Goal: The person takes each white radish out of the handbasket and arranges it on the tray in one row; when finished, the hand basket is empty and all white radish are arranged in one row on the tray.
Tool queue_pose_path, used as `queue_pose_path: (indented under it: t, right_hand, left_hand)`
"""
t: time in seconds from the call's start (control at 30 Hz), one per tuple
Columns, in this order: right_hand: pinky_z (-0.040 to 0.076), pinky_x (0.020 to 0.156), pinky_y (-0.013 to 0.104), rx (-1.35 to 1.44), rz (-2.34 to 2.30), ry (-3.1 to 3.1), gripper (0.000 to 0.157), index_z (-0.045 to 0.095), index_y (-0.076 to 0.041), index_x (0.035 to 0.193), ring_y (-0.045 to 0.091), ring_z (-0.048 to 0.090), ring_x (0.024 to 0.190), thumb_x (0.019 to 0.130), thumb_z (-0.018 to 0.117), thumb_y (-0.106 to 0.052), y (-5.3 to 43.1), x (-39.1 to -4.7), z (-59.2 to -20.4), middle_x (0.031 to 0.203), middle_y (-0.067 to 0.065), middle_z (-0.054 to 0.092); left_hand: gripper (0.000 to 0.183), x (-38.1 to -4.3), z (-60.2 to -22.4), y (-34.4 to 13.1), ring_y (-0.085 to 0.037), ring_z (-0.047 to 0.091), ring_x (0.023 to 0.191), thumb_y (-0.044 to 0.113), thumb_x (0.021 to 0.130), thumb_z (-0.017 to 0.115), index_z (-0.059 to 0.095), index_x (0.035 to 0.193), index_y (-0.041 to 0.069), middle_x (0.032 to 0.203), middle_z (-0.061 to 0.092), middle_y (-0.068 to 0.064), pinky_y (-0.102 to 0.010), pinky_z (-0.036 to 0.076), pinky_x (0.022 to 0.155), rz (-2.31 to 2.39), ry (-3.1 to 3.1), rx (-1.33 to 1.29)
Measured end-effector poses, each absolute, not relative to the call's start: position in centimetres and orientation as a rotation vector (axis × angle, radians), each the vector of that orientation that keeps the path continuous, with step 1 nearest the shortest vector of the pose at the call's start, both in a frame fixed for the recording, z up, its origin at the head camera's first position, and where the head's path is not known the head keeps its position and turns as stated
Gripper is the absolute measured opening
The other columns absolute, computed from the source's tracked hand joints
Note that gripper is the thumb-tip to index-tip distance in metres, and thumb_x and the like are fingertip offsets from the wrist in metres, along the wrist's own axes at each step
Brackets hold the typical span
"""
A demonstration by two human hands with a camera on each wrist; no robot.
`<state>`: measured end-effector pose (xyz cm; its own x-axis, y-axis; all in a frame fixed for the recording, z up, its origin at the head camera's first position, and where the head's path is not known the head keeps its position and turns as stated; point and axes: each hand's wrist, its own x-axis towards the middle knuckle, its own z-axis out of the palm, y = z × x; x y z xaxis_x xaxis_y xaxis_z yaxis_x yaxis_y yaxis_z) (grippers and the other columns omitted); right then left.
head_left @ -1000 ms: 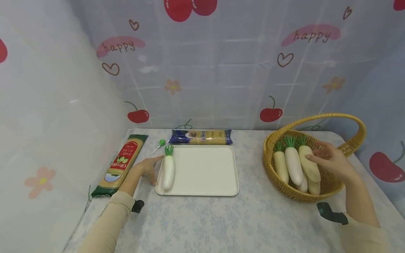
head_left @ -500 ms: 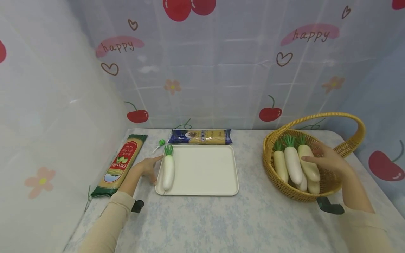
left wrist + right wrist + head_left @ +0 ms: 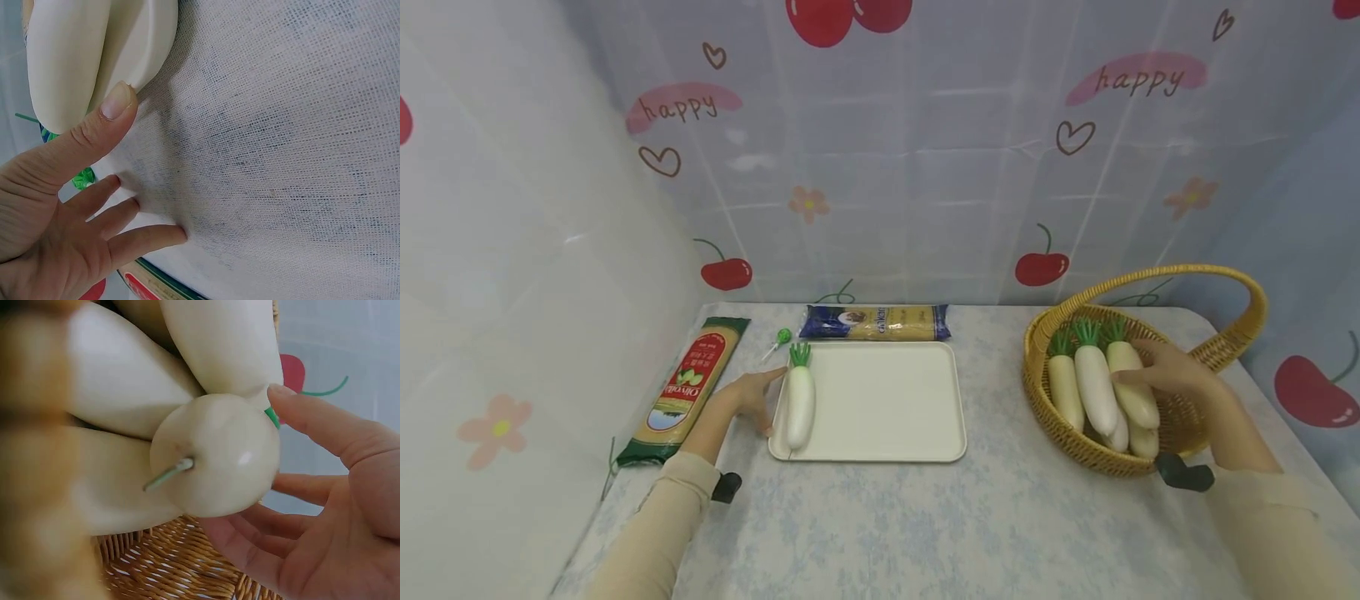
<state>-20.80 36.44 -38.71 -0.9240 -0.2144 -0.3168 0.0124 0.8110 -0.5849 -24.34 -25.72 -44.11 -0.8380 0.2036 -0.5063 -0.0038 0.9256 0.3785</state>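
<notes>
My left hand (image 3: 749, 398) rests at the left edge of a white tray (image 3: 887, 400), fingers spread and fingertips down on the cloth. In the left wrist view its thumb (image 3: 115, 106) lies at the tray's rim. A white radish (image 3: 801, 408) with green leaves lies along that side of the tray. Inside the wicker basket (image 3: 1037, 400), my right hand (image 3: 1176, 371) holds the rightmost upper radish (image 3: 219, 453), thumb on one side and fingers curled round the other. Several more radishes (image 3: 1096, 392) lie beside and under it.
A green-ended pasta pack (image 3: 692, 383) lies left of my left hand. Behind the tray are a blue-ended pasta pack (image 3: 876, 323) and a green lollipop (image 3: 784, 336). The basket's tall handle (image 3: 1180, 271) arches behind my right hand. Printed curtains (image 3: 880, 167) surround the table.
My right hand has moved left and forward onto the rightmost radish and closed its thumb and fingers about it. The left hand, tray and its radish have stayed put.
</notes>
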Motion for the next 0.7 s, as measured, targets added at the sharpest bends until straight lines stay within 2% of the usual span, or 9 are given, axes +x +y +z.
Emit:
queue_pose_path:
  t: [0.33,0.5,0.7]
  right_hand:
    - [0.056,0.071,0.044,-0.17,-0.806,2.548,0.093,0.004,0.03,0.132,0.052,0.054,0.101,0.091,0.061,-0.03,36.6,-21.7,-38.5,0.125,0.053,0.027]
    - [0.057,0.071,0.045,-0.167,-0.833,2.479,0.089,0.006,0.03,0.132,0.041,0.062,0.091,0.09,0.062,-0.025,36.4,-22.0,-38.0,0.118,0.049,0.035]
    - [0.057,0.069,0.045,-0.15,-0.875,2.428,0.082,0.01,0.031,0.129,0.033,0.063,0.087,0.09,0.062,-0.019,35.9,-22.0,-37.6,0.112,0.045,0.041]
  left_hand:
    - [0.115,-24.2,-43.8,-25.6,-0.046,0.039,0.127,0.006,0.055,0.089,0.023,0.149,0.007,0.139,0.039,-0.032,-0.051,0.046,0.093,0.487,2.537,0.155]
    - [0.116,-24.3,-43.9,-25.7,-0.047,0.039,0.127,0.006,0.055,0.089,0.023,0.149,0.007,0.139,0.038,-0.033,-0.051,0.047,0.092,0.496,2.531,0.16]
    - [0.116,-24.3,-44.0,-25.8,-0.047,0.036,0.129,0.005,0.055,0.089,0.022,0.15,0.008,0.142,0.035,-0.031,-0.053,0.045,0.094,0.515,2.522,0.144]
